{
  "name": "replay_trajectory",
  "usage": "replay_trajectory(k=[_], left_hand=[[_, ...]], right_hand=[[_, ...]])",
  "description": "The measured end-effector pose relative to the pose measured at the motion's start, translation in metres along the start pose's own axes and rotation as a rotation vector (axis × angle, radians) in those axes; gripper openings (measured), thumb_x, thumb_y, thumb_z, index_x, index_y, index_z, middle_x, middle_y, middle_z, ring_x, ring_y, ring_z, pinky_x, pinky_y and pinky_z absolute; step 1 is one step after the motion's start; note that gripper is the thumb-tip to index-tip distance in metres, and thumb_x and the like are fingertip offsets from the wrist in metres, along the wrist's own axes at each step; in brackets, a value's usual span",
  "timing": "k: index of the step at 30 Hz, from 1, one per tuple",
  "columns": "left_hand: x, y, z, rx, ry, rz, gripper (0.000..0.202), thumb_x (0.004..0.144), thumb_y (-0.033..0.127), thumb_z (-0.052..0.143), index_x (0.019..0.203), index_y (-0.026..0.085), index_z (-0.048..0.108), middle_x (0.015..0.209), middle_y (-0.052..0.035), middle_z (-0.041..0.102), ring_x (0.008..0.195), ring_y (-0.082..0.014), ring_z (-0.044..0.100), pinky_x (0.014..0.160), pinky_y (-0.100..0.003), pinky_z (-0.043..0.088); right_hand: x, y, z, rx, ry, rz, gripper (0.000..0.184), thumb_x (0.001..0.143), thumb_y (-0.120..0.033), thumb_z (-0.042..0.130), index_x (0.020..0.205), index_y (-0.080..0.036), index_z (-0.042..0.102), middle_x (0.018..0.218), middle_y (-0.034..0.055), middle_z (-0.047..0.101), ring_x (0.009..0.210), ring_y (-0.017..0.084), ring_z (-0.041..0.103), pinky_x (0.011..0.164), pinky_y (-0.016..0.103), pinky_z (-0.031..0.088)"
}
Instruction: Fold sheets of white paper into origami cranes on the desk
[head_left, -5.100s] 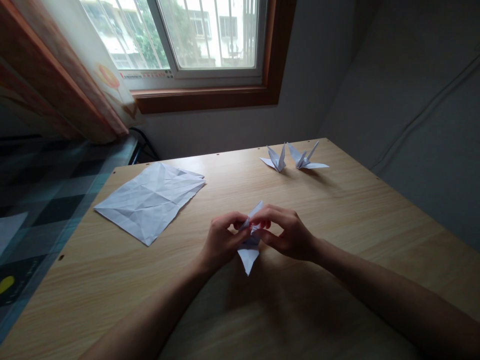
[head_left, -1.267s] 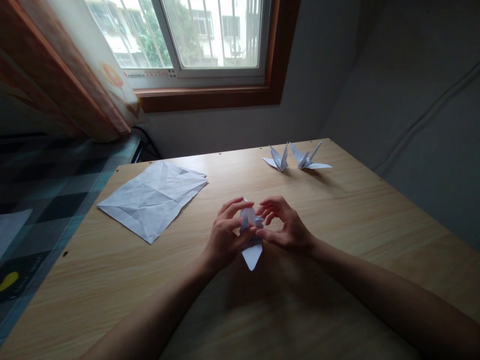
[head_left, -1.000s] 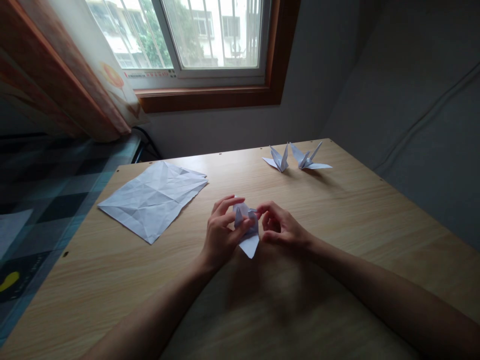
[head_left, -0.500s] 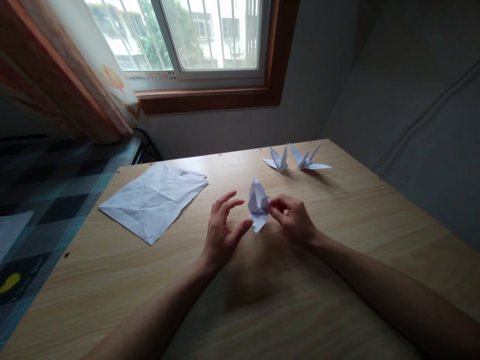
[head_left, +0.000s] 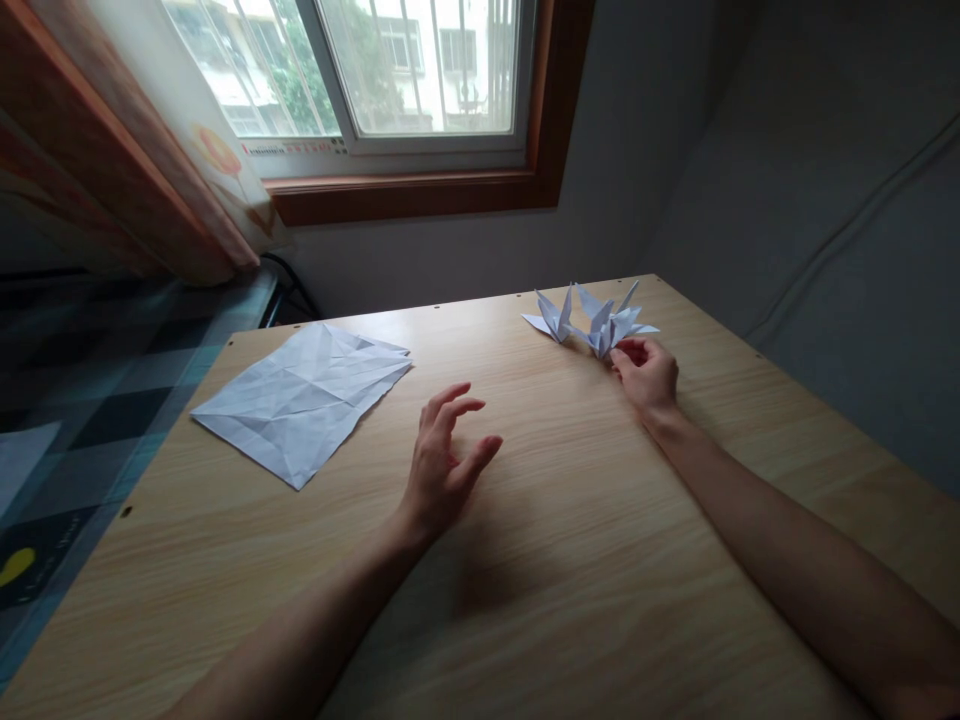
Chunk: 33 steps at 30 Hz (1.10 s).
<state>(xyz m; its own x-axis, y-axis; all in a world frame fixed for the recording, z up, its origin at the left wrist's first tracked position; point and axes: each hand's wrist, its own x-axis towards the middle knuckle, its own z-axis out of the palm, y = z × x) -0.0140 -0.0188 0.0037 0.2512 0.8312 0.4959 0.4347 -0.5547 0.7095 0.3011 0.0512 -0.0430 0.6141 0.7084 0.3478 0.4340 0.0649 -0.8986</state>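
The right hand (head_left: 646, 372) pinches a paper crane (head_left: 602, 340) at the wooden table's (head_left: 570, 540) far right, just beside two finished cranes (head_left: 555, 318). The left hand (head_left: 444, 462) hovers mid-table, fingers spread, empty.

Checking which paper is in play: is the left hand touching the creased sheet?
Apart. The head view shows bare table between the left hand and the creased sheet.

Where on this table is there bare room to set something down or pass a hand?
Bare wood lies between the left hand and the right hand, down to the table's near edge. Crowded: the far right corner, where the right hand pinches the front crane beside the other cranes, and the far left under the creased sheets.
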Motion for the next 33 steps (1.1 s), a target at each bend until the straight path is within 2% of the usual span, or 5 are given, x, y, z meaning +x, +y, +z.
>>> replay_trajectory(k=[12,18,23,29,33], left_hand=[[0.000,-0.004,-0.003,0.130,0.123,0.032,0.033,0.086,0.037,0.060,0.114,0.021,0.053,0.130,-0.0120,0.053,0.126,-0.0275,0.047,0.106,-0.048,0.038],[0.021,-0.048,-0.046,0.530,0.130,-0.150,0.050,0.081,0.048,0.062,0.121,0.019,0.054,0.138,-0.0165,0.047,0.131,-0.0370,0.041,0.106,-0.055,0.035],[0.029,-0.074,-0.090,0.918,-0.198,-0.294,0.045,0.085,0.053,0.053,0.112,0.017,0.060,0.127,-0.0180,0.058,0.117,-0.0386,0.053,0.093,-0.051,0.045],[0.029,-0.053,-0.100,1.166,-0.474,-0.204,0.028,0.094,0.023,0.034,0.097,0.015,0.060,0.099,-0.0144,0.069,0.086,-0.0299,0.067,0.067,-0.036,0.050],[0.040,-0.046,-0.112,1.262,-0.393,-0.269,0.027,0.090,0.015,0.035,0.097,0.012,0.062,0.088,-0.0165,0.070,0.079,-0.0333,0.069,0.061,-0.037,0.048]], right_hand=[[-0.007,-0.006,-0.004,-0.019,0.036,-0.086,0.024,0.071,-0.034,0.063,0.086,-0.016,0.066,0.077,0.0045,0.067,0.063,0.017,0.059,0.064,0.033,0.052],[-0.009,-0.008,-0.005,-0.013,0.043,-0.098,0.023,0.072,-0.033,0.063,0.086,-0.016,0.066,0.077,0.0036,0.066,0.062,0.017,0.059,0.063,0.032,0.050],[-0.011,-0.011,-0.007,-0.033,0.021,-0.125,0.019,0.073,-0.032,0.061,0.083,-0.016,0.066,0.074,0.0030,0.066,0.060,0.017,0.058,0.062,0.031,0.049],[-0.007,-0.003,-0.004,0.010,0.027,-0.100,0.020,0.072,-0.033,0.061,0.082,-0.016,0.066,0.073,0.0021,0.065,0.059,0.016,0.057,0.061,0.031,0.050],[-0.007,-0.002,-0.004,0.025,0.030,-0.105,0.020,0.073,-0.034,0.059,0.081,-0.016,0.065,0.073,0.0018,0.064,0.060,0.016,0.057,0.062,0.031,0.051]])
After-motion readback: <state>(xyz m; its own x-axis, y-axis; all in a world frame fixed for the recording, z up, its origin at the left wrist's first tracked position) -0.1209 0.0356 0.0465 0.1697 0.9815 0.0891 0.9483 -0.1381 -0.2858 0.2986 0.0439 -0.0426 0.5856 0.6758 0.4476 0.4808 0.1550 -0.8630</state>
